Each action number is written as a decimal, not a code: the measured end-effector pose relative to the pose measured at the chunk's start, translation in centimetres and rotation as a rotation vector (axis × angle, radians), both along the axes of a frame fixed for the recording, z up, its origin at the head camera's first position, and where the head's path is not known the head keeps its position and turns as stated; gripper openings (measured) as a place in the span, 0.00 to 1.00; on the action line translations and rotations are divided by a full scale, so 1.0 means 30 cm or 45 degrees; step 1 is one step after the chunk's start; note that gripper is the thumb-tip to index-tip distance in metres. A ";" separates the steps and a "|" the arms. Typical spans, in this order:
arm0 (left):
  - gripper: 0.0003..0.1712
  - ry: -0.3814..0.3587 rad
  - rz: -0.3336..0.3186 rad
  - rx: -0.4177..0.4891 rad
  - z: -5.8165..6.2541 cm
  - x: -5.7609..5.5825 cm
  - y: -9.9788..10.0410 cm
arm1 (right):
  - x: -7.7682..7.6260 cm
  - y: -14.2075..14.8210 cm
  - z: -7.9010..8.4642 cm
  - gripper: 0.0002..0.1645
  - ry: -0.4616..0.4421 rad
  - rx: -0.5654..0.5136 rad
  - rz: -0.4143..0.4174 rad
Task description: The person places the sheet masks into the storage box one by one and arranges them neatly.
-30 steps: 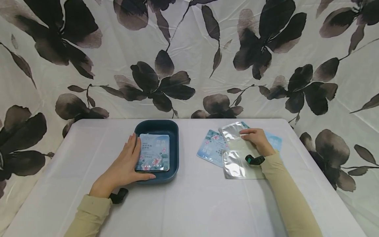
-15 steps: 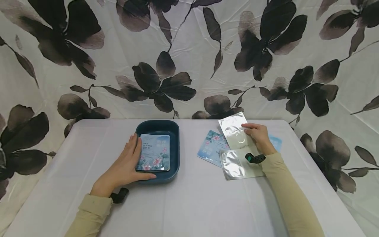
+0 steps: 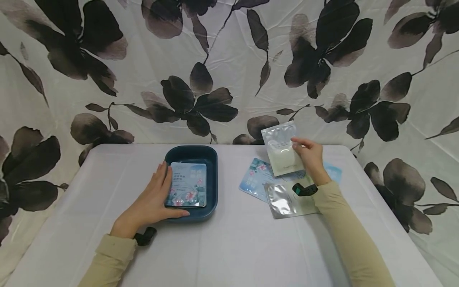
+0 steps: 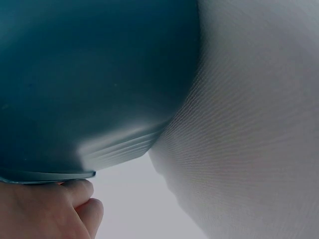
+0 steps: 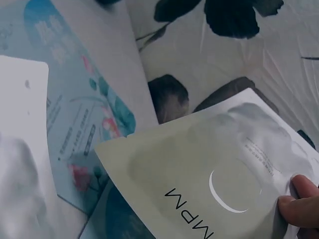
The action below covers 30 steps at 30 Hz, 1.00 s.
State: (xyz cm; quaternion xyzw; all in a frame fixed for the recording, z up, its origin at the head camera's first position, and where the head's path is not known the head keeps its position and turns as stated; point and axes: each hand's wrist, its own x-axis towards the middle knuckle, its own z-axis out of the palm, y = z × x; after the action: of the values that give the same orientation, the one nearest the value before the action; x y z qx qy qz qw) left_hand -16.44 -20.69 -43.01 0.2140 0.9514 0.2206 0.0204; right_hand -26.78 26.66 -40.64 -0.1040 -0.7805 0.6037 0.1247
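Note:
My right hand [image 3: 312, 160] pinches a silver and pale-green sheet mask packet [image 3: 281, 149] by its right side and holds it raised. In the right wrist view, the thumb and a finger grip the packet [image 5: 199, 164] near its silver end. My left hand [image 3: 145, 203] rests along the left side of a dark blue tray [image 3: 214, 185], fingers stretched at the rim and thumb across the near edge. Several stacked blue floral mask packets [image 3: 188, 185] lie inside the tray. The left wrist view shows the tray's outer wall [image 4: 99, 74] close up, with part of the hand.
Under the raised packet lie a blue floral packet [image 3: 254, 181] and another silver and pale-green one [image 3: 287, 201], overlapping. A further blue packet [image 3: 332, 172] shows behind the right wrist. The white table [image 3: 229, 255] meets a floral cloth [image 3: 229, 52] at the back.
My right hand has lifted the silver and pale-green packet off the pile, upward and slightly away. The other silver packet shifted slightly. The left hand and tray stay in place.

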 end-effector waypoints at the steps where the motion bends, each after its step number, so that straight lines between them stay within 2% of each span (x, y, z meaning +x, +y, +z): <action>1: 0.82 0.003 0.001 -0.002 -0.002 0.000 0.000 | 0.002 -0.006 0.004 0.17 0.007 -0.019 0.009; 5: 0.83 0.005 0.000 0.005 -0.006 -0.001 0.000 | 0.006 -0.030 0.010 0.15 0.030 -0.130 0.041; 10: 0.84 0.001 -0.002 -0.005 -0.006 -0.001 0.001 | 0.013 -0.072 0.038 0.16 0.019 -0.373 0.063; 16: 0.84 0.011 -0.009 0.005 -0.005 0.002 0.001 | 0.034 -0.130 0.093 0.16 -0.026 -0.578 0.178; 22: 0.84 0.021 -0.007 0.008 -0.003 0.007 0.001 | 0.046 -0.210 0.124 0.15 -0.078 -0.650 0.245; 30: 0.85 -0.009 0.008 0.006 0.003 0.010 -0.002 | 0.070 -0.350 0.148 0.22 -0.092 -0.651 0.338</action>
State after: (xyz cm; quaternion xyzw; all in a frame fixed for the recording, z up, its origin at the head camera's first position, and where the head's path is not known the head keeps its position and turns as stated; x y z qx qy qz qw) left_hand -16.14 -20.74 -42.93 0.2102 0.9514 0.2238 0.0225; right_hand -24.69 16.16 -36.21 -0.0504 -0.6136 0.7879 -0.0135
